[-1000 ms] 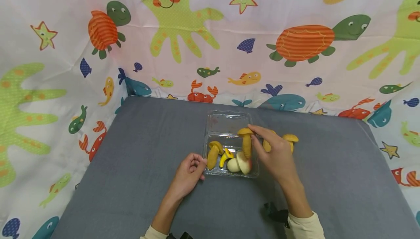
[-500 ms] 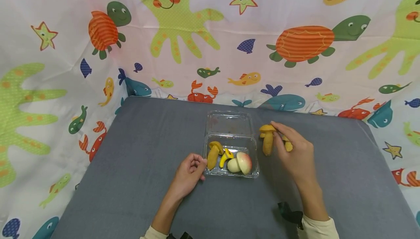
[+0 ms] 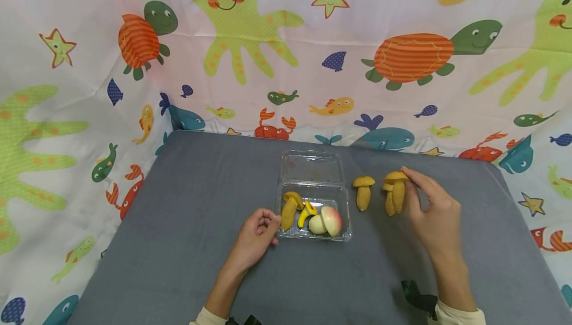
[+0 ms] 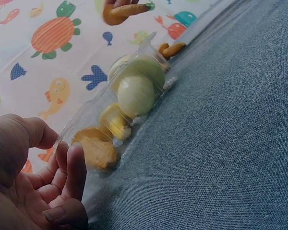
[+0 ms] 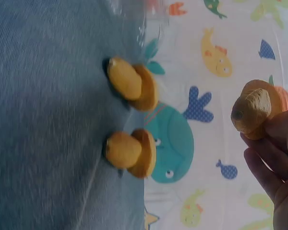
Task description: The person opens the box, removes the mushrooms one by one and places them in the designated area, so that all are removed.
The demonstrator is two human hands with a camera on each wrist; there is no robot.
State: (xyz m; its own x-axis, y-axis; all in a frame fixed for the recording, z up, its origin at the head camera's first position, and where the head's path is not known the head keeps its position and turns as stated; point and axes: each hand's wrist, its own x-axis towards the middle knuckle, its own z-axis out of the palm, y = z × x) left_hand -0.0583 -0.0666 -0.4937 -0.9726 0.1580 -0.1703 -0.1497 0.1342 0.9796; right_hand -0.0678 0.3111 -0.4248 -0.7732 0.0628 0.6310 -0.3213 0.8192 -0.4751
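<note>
My right hand (image 3: 435,216) pinches a brownish-yellow toy mushroom (image 3: 398,191) by its cap, stem hanging down. The right wrist view shows this mushroom (image 5: 254,110) raised off the table, stem end toward the camera. In the head view it partly covers a similar mushroom (image 3: 388,198); another mushroom (image 3: 363,196) lies left of it. My left hand (image 3: 256,233) pinches the left rim of a clear plastic clamshell box (image 3: 348,211) between thumb and fingers. Inside sit a tan mushroom (image 3: 289,213), a small yellow mushroom (image 3: 306,214) and a pale mushroom with a reddish cap (image 3: 331,222).
The box's lid (image 3: 311,167) is folded back, away from me. Grey cloth (image 3: 201,181) covers the table. A sea-animal print curtain (image 3: 286,67) hangs along the back and sides.
My right hand has carried its mushroom rightward, from over the box to beyond the mushroom just right of it. The left hand stays on the box rim, and the box has not moved.
</note>
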